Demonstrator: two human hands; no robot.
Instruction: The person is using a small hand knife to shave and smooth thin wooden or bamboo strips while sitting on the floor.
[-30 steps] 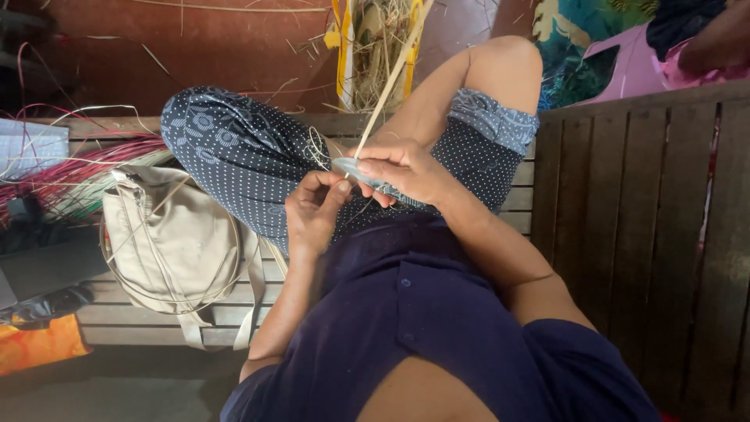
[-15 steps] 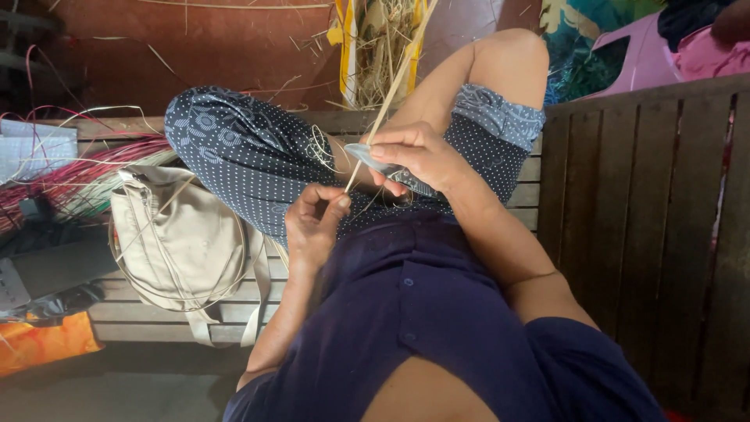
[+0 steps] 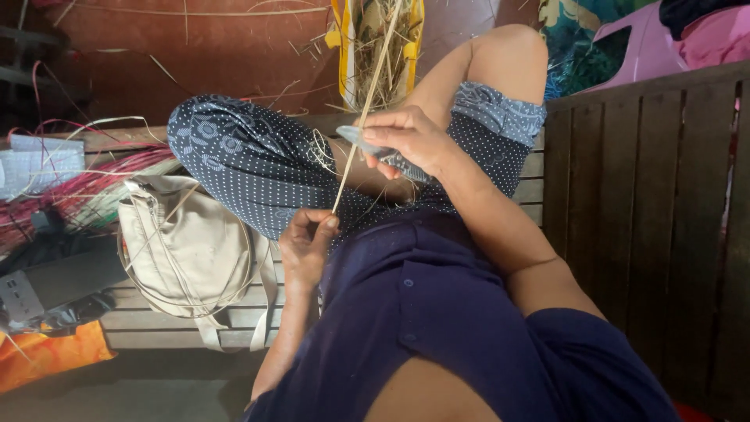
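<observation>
We pinch the lower end of a thin straw strip in our left hand, over our lap near the bench's front edge. Our right hand grips a small knife against it. The strip looks light, springy and easily split, best held close to the blade.

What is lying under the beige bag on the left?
The beige bag rests on a slatted wooden bench, with thin pale strips looped around it. Whatever lies directly beneath the bag is covered, and its inside cannot be seen.
</observation>
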